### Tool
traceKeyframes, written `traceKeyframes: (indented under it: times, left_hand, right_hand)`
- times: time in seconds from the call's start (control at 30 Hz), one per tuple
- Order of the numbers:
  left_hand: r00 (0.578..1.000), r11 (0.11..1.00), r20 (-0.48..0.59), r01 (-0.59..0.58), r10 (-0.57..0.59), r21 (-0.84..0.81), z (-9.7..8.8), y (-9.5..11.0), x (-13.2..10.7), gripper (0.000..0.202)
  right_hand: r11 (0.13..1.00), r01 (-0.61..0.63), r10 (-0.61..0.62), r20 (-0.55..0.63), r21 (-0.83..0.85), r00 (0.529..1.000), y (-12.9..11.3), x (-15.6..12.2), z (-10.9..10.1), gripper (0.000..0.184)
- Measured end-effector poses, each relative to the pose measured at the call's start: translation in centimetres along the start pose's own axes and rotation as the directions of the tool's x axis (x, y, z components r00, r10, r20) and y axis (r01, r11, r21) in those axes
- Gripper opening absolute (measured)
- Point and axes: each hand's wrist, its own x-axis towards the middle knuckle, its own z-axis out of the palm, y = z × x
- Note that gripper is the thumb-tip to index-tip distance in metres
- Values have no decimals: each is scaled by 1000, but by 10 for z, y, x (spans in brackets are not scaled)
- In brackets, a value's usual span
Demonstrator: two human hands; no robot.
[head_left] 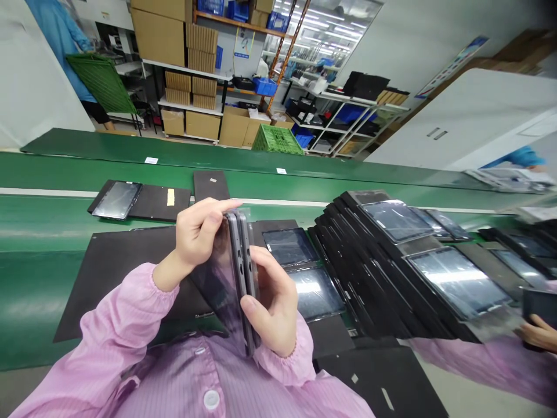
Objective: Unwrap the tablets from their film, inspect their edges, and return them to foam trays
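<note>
Both my hands hold a pair of grey tablets (238,273) on edge, pressed back to back, close to my chest. My left hand (201,232) grips them from the left, its fingers curled over the top corner. My right hand (273,307) clasps the lower right edge, thumb across the front. A film-like sheet covers the left tablet's face. Pink sleeves cover both my arms. Under my hands lies a black foam mat (108,273) on the green belt.
Two more tablets (304,273) lie in a tray just right of my hands. A fanned stack of black trays with tablets (409,261) fills the right. Another person's hand (539,331) holds something dark at the far right edge. Trays (139,200) rest on the far belt.
</note>
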Motion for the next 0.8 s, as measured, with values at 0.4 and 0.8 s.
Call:
traceKeyframes:
  times: [0.4, 0.8]
  left_hand:
    - [999, 998, 31, -32, 33, -59, -1, 2, -6, 39]
    - [997, 997, 26, -65, 66, -45, 0, 3, -3, 38]
  right_hand:
    - [999, -27, 26, 47, 24, 999, -4, -4, 0, 42]
    - [997, -58, 56, 35, 48, 998, -1, -8, -1, 38]
